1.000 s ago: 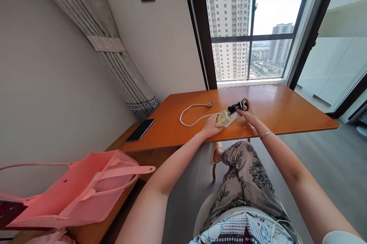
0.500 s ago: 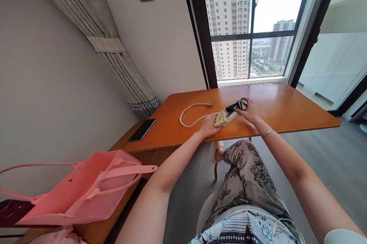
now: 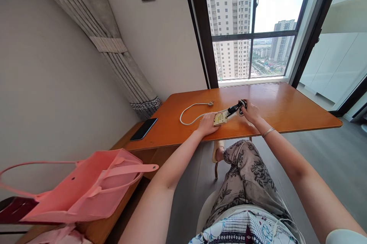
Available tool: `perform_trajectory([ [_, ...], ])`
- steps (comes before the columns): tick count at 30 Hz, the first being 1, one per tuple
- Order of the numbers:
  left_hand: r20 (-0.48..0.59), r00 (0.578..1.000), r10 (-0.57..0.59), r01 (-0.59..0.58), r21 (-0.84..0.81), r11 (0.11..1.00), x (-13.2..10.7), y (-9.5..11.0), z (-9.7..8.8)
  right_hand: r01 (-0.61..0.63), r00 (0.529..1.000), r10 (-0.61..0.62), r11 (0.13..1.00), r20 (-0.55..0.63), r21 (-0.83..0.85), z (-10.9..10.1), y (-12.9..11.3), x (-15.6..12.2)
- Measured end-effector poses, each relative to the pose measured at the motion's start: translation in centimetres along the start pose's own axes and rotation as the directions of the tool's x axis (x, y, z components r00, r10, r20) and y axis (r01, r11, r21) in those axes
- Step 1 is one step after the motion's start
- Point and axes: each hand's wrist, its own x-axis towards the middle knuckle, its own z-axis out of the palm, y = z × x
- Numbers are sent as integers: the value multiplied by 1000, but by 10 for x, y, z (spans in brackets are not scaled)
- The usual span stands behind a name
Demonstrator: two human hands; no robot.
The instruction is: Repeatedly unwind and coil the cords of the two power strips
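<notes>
My left hand [image 3: 208,123] is closed on the near end of a cream power strip [image 3: 220,119], held over the table's front edge. A white cord [image 3: 186,111] loops from the strip across the tabletop, its plug [image 3: 211,103] lying further back. My right hand [image 3: 250,111] grips a bundled black cable [image 3: 243,105] at the strip's far end. The cable's black plug [image 3: 233,109] lies along the strip; I cannot tell whether it is seated in a socket.
The orange-brown wooden table [image 3: 286,110] stands by a window. A black phone [image 3: 143,129] lies at its left end. To the lower left, a pink bag [image 3: 94,190] sits on a wooden bench. A grey curtain [image 3: 123,64] hangs behind.
My right hand has turned the black cable and plug a little, its fingers now closed more over the bundle. The power strip has tilted slightly in my left hand.
</notes>
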Motion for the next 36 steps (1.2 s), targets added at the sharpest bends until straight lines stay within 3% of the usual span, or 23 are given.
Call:
perform_trajectory([
  [5,-97,993,-63,68,46,997,4,7,1,-40,997,40,999,-59,12,2,-11,3],
  [11,-193,979,-65,61,-27,998,27,52,-15,79,987,-74,997,-142,26,10,-23,1],
  [14,-134,991,2,-21,-145,989,48,73,-23,148,977,-140,988,-161,38,11,-24,-3],
  [17,-38,997,-67,54,-285,957,64,83,-26,206,970,-201,978,-136,24,10,-21,-7],
  [23,-49,985,-164,131,-396,909,70,87,-21,235,969,-240,969,-61,-79,0,-20,-8],
  [29,-125,979,-161,61,-575,816,71,80,-1,229,973,-229,967,10,-109,-10,-24,-4],
  [32,-152,976,-153,3,-700,715,70,73,9,252,968,-252,968,-23,0,-11,-16,0],
  [36,-144,975,-166,-28,-831,555,67,66,15,282,954,-301,899,5,336,-9,-1,6],
])
